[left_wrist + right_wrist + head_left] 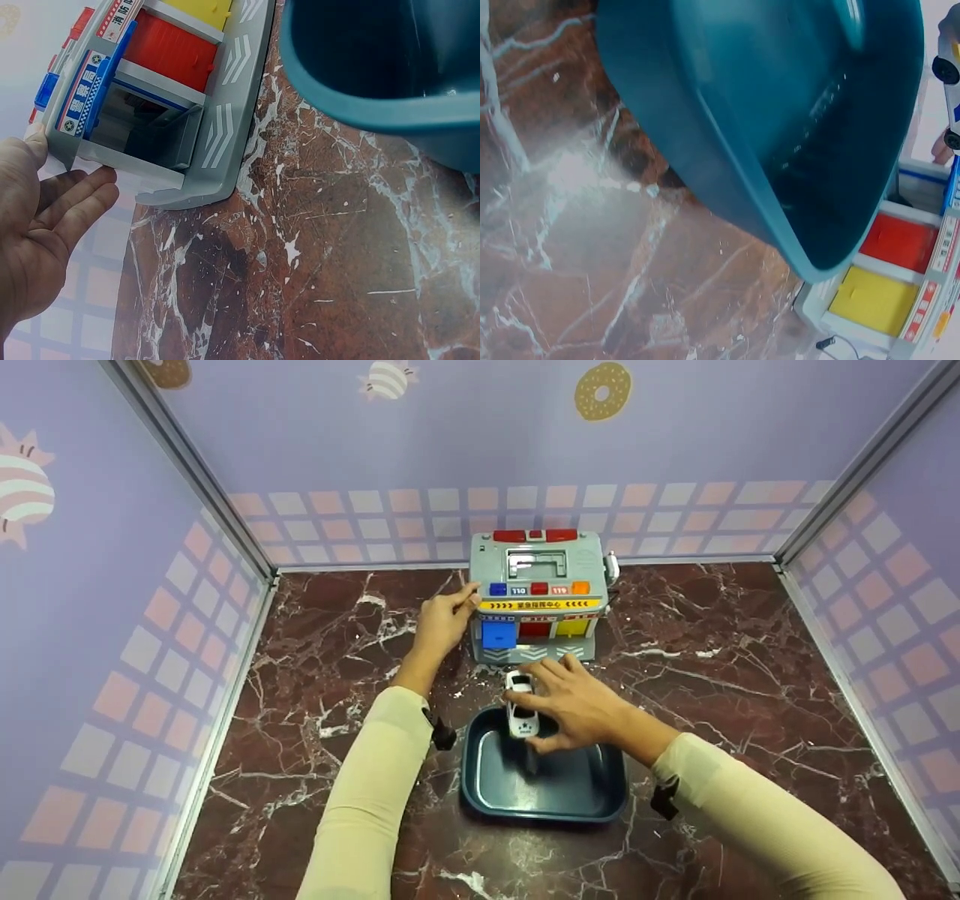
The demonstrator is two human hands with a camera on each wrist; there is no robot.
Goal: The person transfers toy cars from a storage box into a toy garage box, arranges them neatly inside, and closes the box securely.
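Note:
A grey toy garage stands near the back wall, with blue, red and yellow doors. Its blue door is swung outward, showing the hollow bay behind it. My left hand holds the garage's left front corner; in the left wrist view, thumb and fingers touch its roof edge and side. My right hand grips a white toy car by its sides above the far rim of a dark teal tray. At the right wrist view's edge, part of the car shows; the fingers there are mostly cut off.
The tray lies in front of the garage on a dark red marbled tabletop. Purple patterned walls enclose the back and both sides. A small white handset-like part sits on the garage's right side.

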